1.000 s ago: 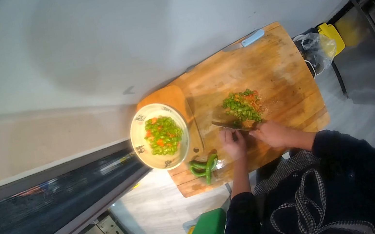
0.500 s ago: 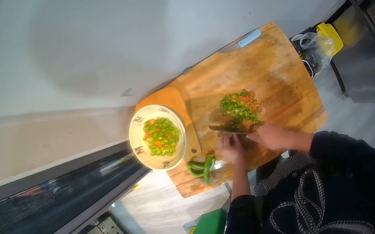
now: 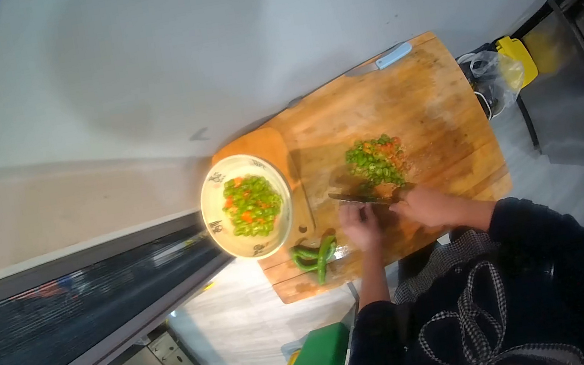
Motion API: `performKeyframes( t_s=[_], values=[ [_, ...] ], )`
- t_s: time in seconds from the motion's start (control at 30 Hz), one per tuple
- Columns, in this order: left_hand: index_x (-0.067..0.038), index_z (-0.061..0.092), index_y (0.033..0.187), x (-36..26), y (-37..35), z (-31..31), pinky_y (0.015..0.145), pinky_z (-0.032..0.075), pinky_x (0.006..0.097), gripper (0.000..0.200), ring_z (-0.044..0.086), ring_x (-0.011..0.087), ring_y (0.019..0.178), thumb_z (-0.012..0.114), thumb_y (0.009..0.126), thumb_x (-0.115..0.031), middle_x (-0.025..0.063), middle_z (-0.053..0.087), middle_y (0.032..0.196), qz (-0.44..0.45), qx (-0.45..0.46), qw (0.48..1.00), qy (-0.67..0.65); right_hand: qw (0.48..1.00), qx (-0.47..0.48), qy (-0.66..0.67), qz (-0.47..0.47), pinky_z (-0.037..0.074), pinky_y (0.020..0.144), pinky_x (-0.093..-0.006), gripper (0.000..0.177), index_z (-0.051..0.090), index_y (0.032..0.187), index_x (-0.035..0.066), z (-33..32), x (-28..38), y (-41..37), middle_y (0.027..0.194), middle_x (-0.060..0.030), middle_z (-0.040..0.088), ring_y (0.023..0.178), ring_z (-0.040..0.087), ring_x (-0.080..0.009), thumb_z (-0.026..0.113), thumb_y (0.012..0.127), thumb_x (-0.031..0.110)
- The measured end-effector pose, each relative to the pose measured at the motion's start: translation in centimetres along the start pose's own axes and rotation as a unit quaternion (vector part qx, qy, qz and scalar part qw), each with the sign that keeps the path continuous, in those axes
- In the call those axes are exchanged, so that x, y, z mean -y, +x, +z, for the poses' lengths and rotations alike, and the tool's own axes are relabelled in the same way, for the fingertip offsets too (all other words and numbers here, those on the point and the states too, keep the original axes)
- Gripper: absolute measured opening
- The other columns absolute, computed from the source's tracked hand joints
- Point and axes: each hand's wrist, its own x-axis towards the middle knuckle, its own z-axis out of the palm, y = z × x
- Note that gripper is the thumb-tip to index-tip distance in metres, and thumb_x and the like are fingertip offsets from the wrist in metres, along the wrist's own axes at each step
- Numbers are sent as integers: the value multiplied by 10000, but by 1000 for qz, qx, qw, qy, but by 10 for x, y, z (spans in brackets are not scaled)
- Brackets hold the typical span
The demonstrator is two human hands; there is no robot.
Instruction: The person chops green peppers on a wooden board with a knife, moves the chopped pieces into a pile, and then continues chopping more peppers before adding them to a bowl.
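On the wooden cutting board (image 3: 440, 105), my right hand (image 3: 418, 207) is closed round the handle of a knife (image 3: 356, 198), whose blade points left. My left hand (image 3: 360, 224) is beside the blade with its fingers bent down; what they press on is hidden. Just above the knife lies a pile of chopped green and orange pepper (image 3: 374, 162). Whole green peppers (image 3: 315, 257) rest at the board's lower left. A bowl (image 3: 211, 212) of chopped green and orange pieces (image 3: 251, 204) stands on the left.
A second knife with a light blue handle (image 3: 394, 55) lies along the board's top edge. Under the bowl is a smaller orange-brown board (image 3: 255, 144). A green bin (image 3: 320, 358) stands below on the floor. A plastic bag (image 3: 493, 74) and a yellow object (image 3: 517, 61) are at the right.
The knife has moved slightly up, away from the fingers of my left hand. The whole view has shifted a little. Both hands hold nearly the same pose.
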Motion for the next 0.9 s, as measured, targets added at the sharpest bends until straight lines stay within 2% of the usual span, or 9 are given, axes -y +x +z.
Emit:
performKeyframes(
  t_s=[0.07,0.17,0.27,0.37,0.53,0.67,0.77,0.87,0.9],
  values=[
    [-47,588,745,-4,3,-1,709,435,410,102,527,313,811,659,673,-34,121,552,830,17,13,1000,-11,997,-1,61,52,461,683,-456,468,593,878,0,6,-5,3,744,-232,597,740,592,-376,351,940,396],
    [-57,598,749,-8,3,0,685,432,401,95,525,303,789,661,679,-39,109,543,795,48,-21,998,19,992,11,91,92,463,698,-459,511,592,821,-18,10,1,17,742,-236,596,748,593,-374,352,933,419],
    [-64,616,757,-11,3,-4,684,432,400,91,526,305,781,670,683,-62,107,544,779,96,-25,994,38,979,38,110,165,456,668,-470,391,555,1014,-13,2,15,28,832,-251,584,760,572,-406,419,921,342],
    [-60,632,765,-19,0,-13,693,437,393,99,535,302,780,678,677,-72,106,557,790,84,-30,990,107,986,-20,85,140,451,687,-477,456,547,986,-47,6,12,27,824,-267,588,770,566,-423,431,908,387],
    [-52,637,763,-12,3,-6,705,450,389,122,554,302,787,687,653,-66,109,584,819,28,-14,998,52,985,-55,106,126,449,701,-476,436,549,981,-36,-1,16,3,828,-266,587,777,562,-429,431,910,377],
    [-47,633,758,-8,5,-6,703,455,393,139,558,304,791,696,637,-70,113,590,812,4,6,999,40,987,-16,95,126,457,716,-465,501,589,883,-20,-8,18,-1,846,-245,590,798,580,-393,372,923,430],
    [-49,628,748,-3,4,-1,709,457,390,135,558,303,798,695,631,-58,115,590,820,21,-16,999,33,987,-5,84,136,457,703,-467,520,601,812,-21,2,16,4,824,-251,592,786,583,-391,367,925,429],
    [-50,623,746,-10,4,-2,714,459,389,128,558,301,798,686,635,-36,117,580,816,31,-18,999,38,974,-1,106,200,450,682,-473,447,573,909,-21,-12,35,15,826,-245,597,771,577,-404,393,925,389],
    [-48,619,747,-12,3,-3,714,458,387,126,557,300,800,682,639,-31,117,576,815,21,-20,999,23,975,-5,108,193,450,679,-471,447,575,900,-21,-10,33,15,817,-240,597,768,577,-403,392,926,386]
  ],
)
